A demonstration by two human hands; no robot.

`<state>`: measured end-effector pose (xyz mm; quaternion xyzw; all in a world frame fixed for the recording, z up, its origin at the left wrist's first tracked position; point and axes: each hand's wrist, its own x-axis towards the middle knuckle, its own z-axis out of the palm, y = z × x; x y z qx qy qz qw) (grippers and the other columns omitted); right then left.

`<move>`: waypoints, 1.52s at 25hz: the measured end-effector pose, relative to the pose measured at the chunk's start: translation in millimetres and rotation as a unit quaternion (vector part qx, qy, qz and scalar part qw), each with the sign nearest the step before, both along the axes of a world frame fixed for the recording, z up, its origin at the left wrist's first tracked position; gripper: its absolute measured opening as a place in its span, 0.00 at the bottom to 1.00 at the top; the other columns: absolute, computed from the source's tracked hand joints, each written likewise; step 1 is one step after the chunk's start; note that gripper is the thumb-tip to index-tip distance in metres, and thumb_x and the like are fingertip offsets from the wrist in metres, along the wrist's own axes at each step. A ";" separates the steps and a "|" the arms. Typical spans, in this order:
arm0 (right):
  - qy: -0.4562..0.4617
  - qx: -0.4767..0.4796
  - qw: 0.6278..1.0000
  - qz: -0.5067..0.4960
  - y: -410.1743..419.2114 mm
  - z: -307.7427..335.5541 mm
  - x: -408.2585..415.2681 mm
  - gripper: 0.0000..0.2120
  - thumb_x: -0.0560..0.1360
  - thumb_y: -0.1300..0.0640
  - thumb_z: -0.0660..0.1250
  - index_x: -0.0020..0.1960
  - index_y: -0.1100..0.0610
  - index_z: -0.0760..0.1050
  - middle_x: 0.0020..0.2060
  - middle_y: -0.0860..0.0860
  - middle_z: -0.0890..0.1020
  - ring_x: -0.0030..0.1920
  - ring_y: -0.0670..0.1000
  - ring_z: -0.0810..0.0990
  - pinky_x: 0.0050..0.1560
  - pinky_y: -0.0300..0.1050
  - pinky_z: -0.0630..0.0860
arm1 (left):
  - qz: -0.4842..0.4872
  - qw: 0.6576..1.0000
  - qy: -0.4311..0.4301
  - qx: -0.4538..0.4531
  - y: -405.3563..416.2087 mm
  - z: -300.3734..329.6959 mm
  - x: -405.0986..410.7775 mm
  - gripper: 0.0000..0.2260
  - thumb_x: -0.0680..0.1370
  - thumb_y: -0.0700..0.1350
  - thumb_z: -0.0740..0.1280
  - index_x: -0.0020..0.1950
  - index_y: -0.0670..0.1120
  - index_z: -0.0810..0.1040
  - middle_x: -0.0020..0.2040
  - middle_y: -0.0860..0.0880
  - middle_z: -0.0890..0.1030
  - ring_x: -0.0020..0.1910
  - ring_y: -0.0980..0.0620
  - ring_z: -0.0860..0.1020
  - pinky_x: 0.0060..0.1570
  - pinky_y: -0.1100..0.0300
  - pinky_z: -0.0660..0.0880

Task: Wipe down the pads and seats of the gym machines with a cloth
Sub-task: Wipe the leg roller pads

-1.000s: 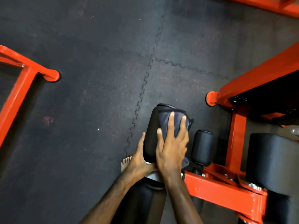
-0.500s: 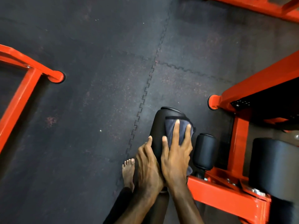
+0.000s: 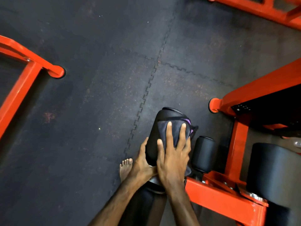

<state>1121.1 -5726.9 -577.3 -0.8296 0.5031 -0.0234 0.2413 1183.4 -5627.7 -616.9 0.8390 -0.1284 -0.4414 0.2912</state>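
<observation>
A black roller pad (image 3: 155, 128) sticks out from the orange machine at lower centre. A dark grey cloth with a purple edge (image 3: 176, 128) lies over its top. My right hand (image 3: 173, 154) presses flat on the cloth with its fingers spread and straight. My left hand (image 3: 143, 165) holds the pad's near left side, thumb along the pad and fingers hidden under it. A smaller black roller pad (image 3: 204, 152) sits just to the right, and a big black pad (image 3: 275, 173) fills the lower right.
Orange machine frame (image 3: 228, 199) runs along the right and bottom right. Another orange frame (image 3: 24, 74) stands at the left, a third (image 3: 268, 10) at the top right. My bare foot (image 3: 124, 168) rests on the dark rubber floor tiles (image 3: 97, 111).
My left hand has slid from the top of the pad down to its near left side. My right hand and the cloth have shifted slightly back along the pad.
</observation>
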 end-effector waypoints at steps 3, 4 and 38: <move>-0.001 0.008 0.999 -0.040 -34.0 -5.4 24.2 0.28 0.85 0.36 0.50 0.84 0.33 0.48 0.86 0.48 0.43 0.81 0.66 0.55 0.67 0.73 0.71 | 0.037 0.998 0.028 -0.043 -8.8 1.7 -5.1 0.57 0.60 0.62 0.86 0.81 0.64 0.57 0.72 0.62 0.73 0.68 0.60 0.74 0.62 0.78 0.64; 0.008 0.015 0.998 -0.060 -52.1 -7.5 40.8 0.27 0.85 0.35 0.50 0.83 0.30 0.48 0.86 0.46 0.44 0.81 0.66 0.55 0.67 0.74 0.71 | 0.029 0.998 0.026 -0.043 -10.3 2.3 -5.4 0.58 0.59 0.58 0.88 0.82 0.60 0.58 0.74 0.60 0.71 0.69 0.57 0.73 0.56 0.84 0.60; 0.018 -0.028 0.999 0.019 -9.9 -6.4 11.9 0.31 0.82 0.37 0.50 0.84 0.34 0.46 0.86 0.51 0.45 0.79 0.69 0.58 0.66 0.72 0.71 | -0.020 0.985 -0.173 0.017 -19.5 43.5 -20.4 0.37 0.75 0.65 0.62 0.82 0.51 0.66 0.66 0.52 0.78 0.59 0.52 0.81 0.56 0.54 0.74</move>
